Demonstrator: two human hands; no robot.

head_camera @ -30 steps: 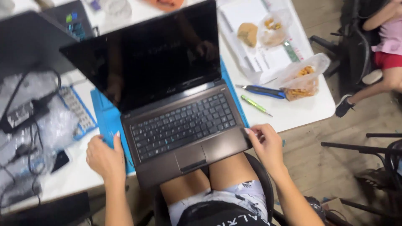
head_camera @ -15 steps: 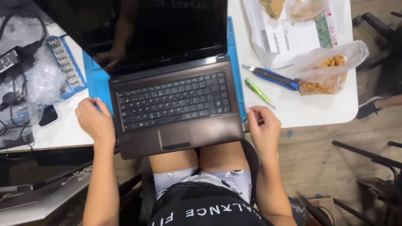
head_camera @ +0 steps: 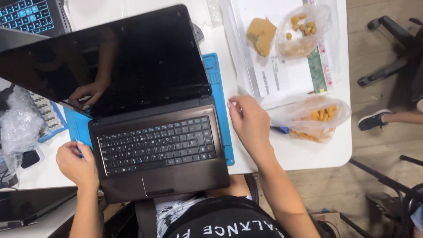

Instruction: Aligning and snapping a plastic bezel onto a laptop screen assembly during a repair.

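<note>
The left hand (head_camera: 77, 164) is curled at the left edge of the laptop (head_camera: 154, 145), fingers bent against the side of the base beside the keyboard, thumb up by the corner; whether it truly pinches the edge or only rests there cannot be told from this angle. The right hand (head_camera: 250, 123) lies apart from the machine, just right of the hinge end, fingers loosely bent and closed on nothing visible, its tips over the blue mat (head_camera: 220, 110) and the white table (head_camera: 308, 154). The laptop is open in front of the person, its front edge overhanging the table toward the lap, its base sitting on the mat, which likely serves to keep the work surface soft and non-slip. The dark screen (head_camera: 114, 61) is tilted back and mirrors an arm and hand. Just beyond the right hand, a clear bag of orange snacks (head_camera: 315, 119) lies on its side, and a blue tool (head_camera: 280, 130) peeks out from under it. Farther up, a second bag (head_camera: 302, 31) and a brown piece of food (head_camera: 261, 35) rest on a white panel (head_camera: 282, 79). At the far left are bubble wrap (head_camera: 17, 119) and another keyboard (head_camera: 26, 15) with lit keys. A shoe (head_camera: 374, 120) shows on the floor at right.
</note>
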